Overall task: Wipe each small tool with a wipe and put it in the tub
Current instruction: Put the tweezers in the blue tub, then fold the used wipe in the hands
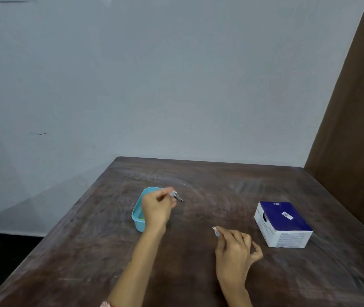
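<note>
One box (284,224), blue top and white sides, sat at the right of the table (198,273); its white label and side print were too small to read. One rounded light-blue plastic tub (137,214) stood left of centre, partly behind the left hand (156,209). That hand pinched one small metal tool (177,196) just beyond the tub's right rim. The right hand (235,251), nearer, pinched a small white wipe (216,231) at its fingertips. Table: dark, scuffed wood.
</note>
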The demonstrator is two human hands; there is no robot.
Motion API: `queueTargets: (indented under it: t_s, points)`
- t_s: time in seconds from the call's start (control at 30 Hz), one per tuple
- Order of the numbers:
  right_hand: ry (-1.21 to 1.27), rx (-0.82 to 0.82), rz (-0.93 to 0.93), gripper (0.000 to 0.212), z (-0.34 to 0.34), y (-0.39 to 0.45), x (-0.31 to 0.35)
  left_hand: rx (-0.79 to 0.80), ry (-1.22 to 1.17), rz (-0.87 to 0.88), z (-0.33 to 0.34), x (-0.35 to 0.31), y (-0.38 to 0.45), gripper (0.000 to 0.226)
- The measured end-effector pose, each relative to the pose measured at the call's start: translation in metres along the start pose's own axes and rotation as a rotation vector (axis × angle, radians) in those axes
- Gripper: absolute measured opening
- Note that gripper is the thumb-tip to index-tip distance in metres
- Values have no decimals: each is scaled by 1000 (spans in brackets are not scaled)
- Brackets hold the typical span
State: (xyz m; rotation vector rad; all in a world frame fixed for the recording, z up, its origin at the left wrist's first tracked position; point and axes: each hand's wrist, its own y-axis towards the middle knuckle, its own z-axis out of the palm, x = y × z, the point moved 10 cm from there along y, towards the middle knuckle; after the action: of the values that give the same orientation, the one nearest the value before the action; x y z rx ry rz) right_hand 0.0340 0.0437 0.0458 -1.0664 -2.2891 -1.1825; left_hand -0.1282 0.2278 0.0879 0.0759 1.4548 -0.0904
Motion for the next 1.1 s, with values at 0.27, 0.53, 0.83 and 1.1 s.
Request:
queueTargets:
  t_s: [0.27,0.53,0.83,1.1]
  points:
    - [79,17,54,30,4,4,0,28,833,-70,-13,-1,83,12]
    - [122,93,115,31,7,9,-13,209,1244,-135,3,26,84,25]
    - [659,105,286,21,-32,23,-30,97,729,589,69,-67,-31,18]
    - [749,-124,399,22,-130,-19,-131,585,252,405,172,32,-234,21]
